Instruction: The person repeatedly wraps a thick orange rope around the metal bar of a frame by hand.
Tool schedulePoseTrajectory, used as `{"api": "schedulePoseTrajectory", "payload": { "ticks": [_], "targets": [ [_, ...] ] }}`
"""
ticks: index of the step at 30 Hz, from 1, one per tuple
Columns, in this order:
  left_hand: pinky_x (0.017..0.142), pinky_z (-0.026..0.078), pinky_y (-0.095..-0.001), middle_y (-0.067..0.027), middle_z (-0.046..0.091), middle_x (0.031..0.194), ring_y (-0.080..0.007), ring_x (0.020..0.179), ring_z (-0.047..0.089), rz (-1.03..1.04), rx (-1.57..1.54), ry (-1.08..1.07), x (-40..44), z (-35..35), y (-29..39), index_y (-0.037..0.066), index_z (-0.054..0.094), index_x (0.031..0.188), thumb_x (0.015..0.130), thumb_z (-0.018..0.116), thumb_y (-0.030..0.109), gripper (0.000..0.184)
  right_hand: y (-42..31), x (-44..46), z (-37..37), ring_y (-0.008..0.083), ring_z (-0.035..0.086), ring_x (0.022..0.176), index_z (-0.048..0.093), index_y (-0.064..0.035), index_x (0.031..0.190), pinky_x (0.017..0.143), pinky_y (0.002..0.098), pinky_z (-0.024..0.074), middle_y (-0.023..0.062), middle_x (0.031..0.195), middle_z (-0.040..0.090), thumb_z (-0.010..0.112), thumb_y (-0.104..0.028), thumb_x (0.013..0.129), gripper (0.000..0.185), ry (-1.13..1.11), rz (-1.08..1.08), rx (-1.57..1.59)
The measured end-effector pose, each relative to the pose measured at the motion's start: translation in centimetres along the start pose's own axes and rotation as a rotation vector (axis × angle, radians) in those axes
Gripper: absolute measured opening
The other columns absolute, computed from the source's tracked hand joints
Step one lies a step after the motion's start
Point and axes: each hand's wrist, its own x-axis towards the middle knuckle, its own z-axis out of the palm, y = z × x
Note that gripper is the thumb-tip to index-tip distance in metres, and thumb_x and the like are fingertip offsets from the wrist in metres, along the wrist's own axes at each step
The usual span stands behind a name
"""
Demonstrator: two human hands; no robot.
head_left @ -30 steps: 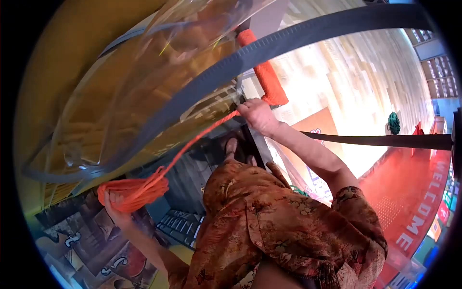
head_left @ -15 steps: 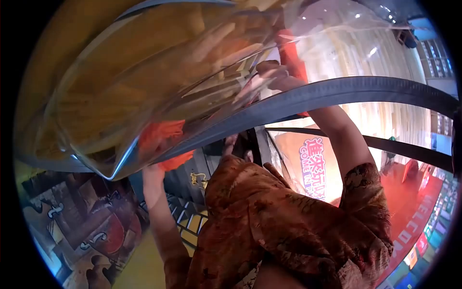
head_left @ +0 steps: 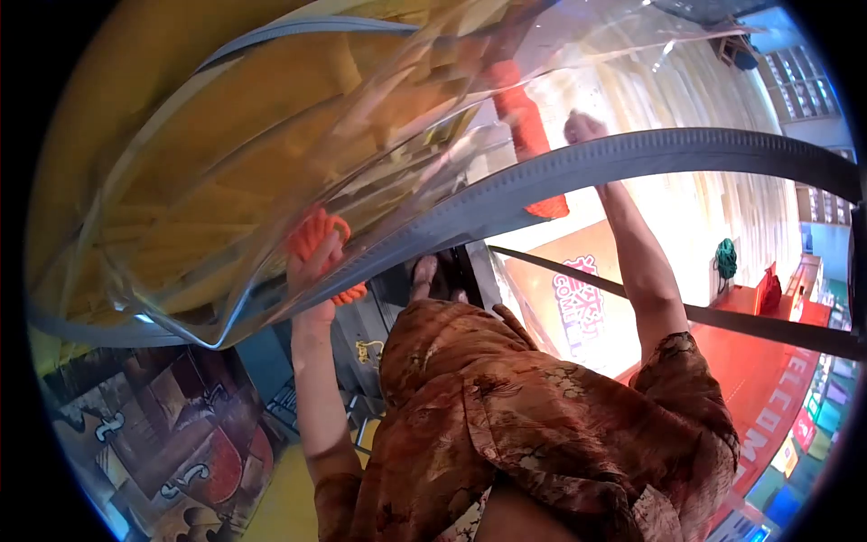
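Note:
My left hand [head_left: 318, 257] is closed around a coiled orange rope [head_left: 321, 230], whose lower part hangs by the wrist. Clear plastic sheeting [head_left: 361, 194] lies partly in front of that hand. My right hand [head_left: 583, 126] is raised beyond a long curved dark grey band [head_left: 668, 152], with its fingers curled. Glare and blur hide what those fingers hold, if anything. To the left of this hand hangs a thick orange length [head_left: 528, 135], apart from it, its lower end showing below the band.
A dark strap [head_left: 768, 330] crosses at the right. Beyond it are a red counter [head_left: 731, 361] with white lettering, a bundle of green rope [head_left: 725, 258] and a sign [head_left: 578, 307] with pink characters. A painted panel [head_left: 172, 425] stands at the lower left.
My right hand has moved right, away from the hanging orange length. My left hand has shifted slightly right and up with the orange rope. The clear plastic and band have shifted a little.

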Motion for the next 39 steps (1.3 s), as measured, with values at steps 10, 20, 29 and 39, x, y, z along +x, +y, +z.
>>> {"api": "schedulePoseTrajectory", "payload": {
  "ticks": [10, 20, 29, 39],
  "targets": [
    [0.055, 0.038, -0.0245, -0.001, 0.051, 0.072, -0.0099, 0.056, 0.046, 0.045, 0.186, -0.051, 1.8, 3.9, 0.5, 0.009, 0.054, 0.105, 0.092, 0.055, 0.023, 0.019, 6.8, -6.1, 7.9, 0.0092, 0.044, 0.049, 0.06, -0.0023, 0.056, 0.048, 0.0304, 0.037, -0.001, 0.051, 0.054, 0.048, -0.041, 0.094, 0.056, 0.388, 0.27, 0.416],
    [0.055, 0.039, -0.0259, -0.0003, 0.048, 0.068, -0.0105, 0.055, 0.044, -0.043, 0.117, -0.126, 3.1, 10.6, 1.0, 0.008, 0.055, 0.097, 0.088, 0.061, 0.012, 0.011, 1.9, -12.6, 0.0, 0.0097, 0.04, 0.044, 0.048, -0.0032, 0.049, 0.045, 0.0279, 0.0339, 0.0009, 0.044, 0.042, 0.043, -0.039, 0.097, 0.06, 0.008, 0.205, 0.21],
    [0.056, 0.044, -0.0255, -0.0033, 0.052, 0.067, -0.0119, 0.057, 0.052, -0.01, 0.242, -0.243, 6.9, 12.9, -1.7, 0.005, 0.055, 0.096, 0.086, 0.062, 0.007, 0.013, -7.8, -18.9, 9.3, 0.0252, 0.061, 0.094, 0.063, -0.0045, 0.106, 0.079, 0.0349, 0.0496, 0.0116, 0.099, 0.064, 0.06, -0.015, 0.085, 0.024, -0.341, -0.241, 0.095],
    [0.064, 0.046, -0.0277, -0.003, 0.057, 0.072, -0.0129, 0.065, 0.055, 0.118, 0.79, -0.64, 16.6, 14.1, -12.7, 0.005, 0.058, 0.092, 0.082, 0.066, 0.009, 0.013, 3.6, -16.5, 7.4, 0.0196, 0.065, 0.066, 0.067, -0.0007, 0.081, 0.063, 0.033, 0.0502, 0.0094, 0.073, 0.068, 0.058, -0.014, 0.078, 0.016, -0.444, 0.169, 0.006]
  ]
}}
